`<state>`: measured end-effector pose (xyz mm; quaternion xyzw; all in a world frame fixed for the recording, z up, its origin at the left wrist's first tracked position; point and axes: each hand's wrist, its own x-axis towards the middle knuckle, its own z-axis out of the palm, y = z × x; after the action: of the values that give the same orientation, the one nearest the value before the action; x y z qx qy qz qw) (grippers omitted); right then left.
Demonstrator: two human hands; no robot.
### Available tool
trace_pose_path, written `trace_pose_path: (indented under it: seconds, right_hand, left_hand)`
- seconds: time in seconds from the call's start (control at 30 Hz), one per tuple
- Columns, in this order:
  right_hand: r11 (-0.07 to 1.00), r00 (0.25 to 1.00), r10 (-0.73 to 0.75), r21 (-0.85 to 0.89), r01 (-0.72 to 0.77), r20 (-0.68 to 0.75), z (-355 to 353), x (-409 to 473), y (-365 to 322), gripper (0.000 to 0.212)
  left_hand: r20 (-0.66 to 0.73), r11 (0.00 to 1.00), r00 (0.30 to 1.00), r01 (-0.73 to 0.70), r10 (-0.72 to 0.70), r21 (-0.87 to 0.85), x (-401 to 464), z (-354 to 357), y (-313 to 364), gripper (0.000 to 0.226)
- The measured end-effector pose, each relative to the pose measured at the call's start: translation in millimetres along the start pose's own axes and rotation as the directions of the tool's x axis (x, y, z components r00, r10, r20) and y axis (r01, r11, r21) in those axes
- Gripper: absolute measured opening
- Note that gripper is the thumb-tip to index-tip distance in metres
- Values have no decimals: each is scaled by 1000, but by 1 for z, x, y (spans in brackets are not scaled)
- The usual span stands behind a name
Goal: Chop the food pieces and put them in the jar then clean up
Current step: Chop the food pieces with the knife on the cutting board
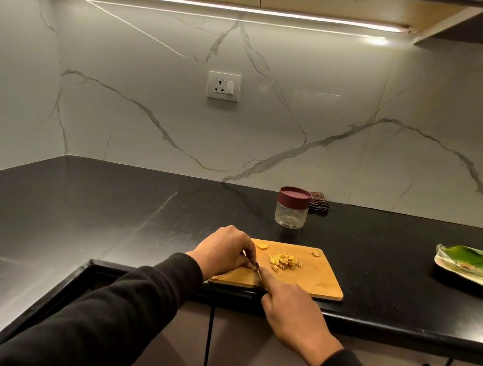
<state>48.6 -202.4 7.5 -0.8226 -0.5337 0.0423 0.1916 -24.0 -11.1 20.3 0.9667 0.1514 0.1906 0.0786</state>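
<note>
Indoors, black counter, marble backsplash; cutting board long axis three-to-nine o'clock; left hand pinching food, right hand gripping knife; lidded jar at twelve.

Both black sleeves are cut off by the lower picture edge. The left hand hides whatever its fingertips pinch on the wooden cutting board; the right hand covers nearly all of a thin blade, too small to identify. The dark checked cloth is partly hidden behind the maroon-lidded glass jar. Contents of the green-and-clear leaf-shaped dish are too small to tell.
</note>
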Motion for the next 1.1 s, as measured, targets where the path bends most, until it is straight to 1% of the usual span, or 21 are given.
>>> trace_pose_path:
  seconds: [0.13,0.2,0.37,0.47,0.67,0.9,1.0,1.07,1.1]
  right_hand:
    - [999,999,9,-39,-11,-37,4,-17,3,58]
    - [996,999,6,-87,-10,-43,3,-25,4,59]
    - [950,999,28,-311,-36,-32,-4,-36,5,66]
    - [919,999,40,-390,-51,-35,-6,-37,5,70]
    - [917,999,36,-396,-42,-23,-2,-32,4,72]
    - [922,999,42,-384,-48,-24,-2,-33,3,72]
    - [932,999,39,-359,-46,-26,-1,-33,5,71]
    - [946,998,29,-321,-43,-49,-2,-32,5,67]
    - [956,998,21,-291,-39,-66,-2,-31,5,64]
  left_hand:
    - [-9,1000,1000,-5,5,-16,-1,1,0,7]
    - [-5,1000,1000,-12,12,-19,-1,1,-1,7]
    - [9,1000,1000,-29,29,-5,0,1,-2,10]
    - [26,996,997,-71,69,49,0,1,0,17]
    - [40,986,992,-125,122,106,0,2,1,24]
    - [140,973,977,-178,158,147,4,4,1,42]
    - [119,979,983,-154,138,133,4,4,3,54]
    - [73,991,992,-109,104,71,3,5,2,55]
    - [50,996,995,-85,84,35,2,5,1,52]
